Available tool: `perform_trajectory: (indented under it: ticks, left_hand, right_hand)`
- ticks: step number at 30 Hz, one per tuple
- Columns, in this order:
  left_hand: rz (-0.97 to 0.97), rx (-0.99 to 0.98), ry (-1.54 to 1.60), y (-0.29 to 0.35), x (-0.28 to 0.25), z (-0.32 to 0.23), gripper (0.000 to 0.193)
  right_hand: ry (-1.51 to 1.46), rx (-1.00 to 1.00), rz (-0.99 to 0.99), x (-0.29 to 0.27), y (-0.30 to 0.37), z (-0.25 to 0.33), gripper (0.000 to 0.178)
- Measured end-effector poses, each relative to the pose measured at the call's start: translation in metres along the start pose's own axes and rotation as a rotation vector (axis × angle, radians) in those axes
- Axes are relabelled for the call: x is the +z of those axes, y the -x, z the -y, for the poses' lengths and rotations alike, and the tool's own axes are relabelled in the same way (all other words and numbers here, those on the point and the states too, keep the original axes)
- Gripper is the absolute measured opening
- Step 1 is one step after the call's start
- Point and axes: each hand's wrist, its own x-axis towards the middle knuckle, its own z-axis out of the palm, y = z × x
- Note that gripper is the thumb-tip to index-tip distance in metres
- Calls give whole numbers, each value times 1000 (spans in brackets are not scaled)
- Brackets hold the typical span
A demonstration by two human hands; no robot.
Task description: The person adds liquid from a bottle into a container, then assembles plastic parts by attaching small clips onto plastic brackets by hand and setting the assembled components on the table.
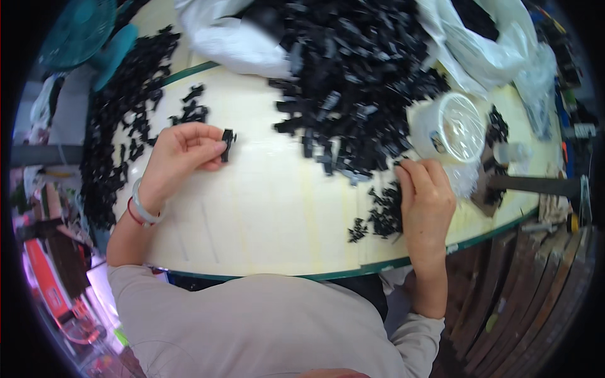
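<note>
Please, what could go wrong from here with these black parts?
The left hand pinches the black piece by one side, so it might slip.
The small parts lie close beside the right hand, which could scatter them.
The tub stands just beyond that hand; a knock might tip it.

The left grip [183, 154] hides part of the black piece [227, 146] between its fingers. Whatever sits at the fingertips of the right grip [427, 195] is too small to tell, and that hand covers some of the black bits [383, 211] beside it. Ahead of both grips, the black heap [353, 75] blurs and runs past the upper edge; so does the fan [74, 31], beyond the left grip.
</note>
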Motion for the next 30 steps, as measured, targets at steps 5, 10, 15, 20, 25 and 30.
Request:
perform_trajectory:
  ticks: [5,10,15,20,25,30]
  left_hand:
    - [-170,97,-89,2,-24,6,20]
    - [-468,638,-724,19,-8,-6,26]
    - [-114,935,-678,-15,41,-22,28]
    - [31,904,-696,-36,60,-20,22]
    - [72,789,-562,-37,67,-26,14]
    - [278,674,-296,-8,54,-22,20]
  right_hand:
    - [-87,93,73,-7,2,-3,10]
    - [-299,141,8,-23,4,9,11]
    - [-739,62,-51,-12,18,11,10]
    - [-1349,398,82,-16,25,10,9]
    - [-1745,577,44,-13,25,0,6]
    - [-1717,610,92,-6,18,6,12]
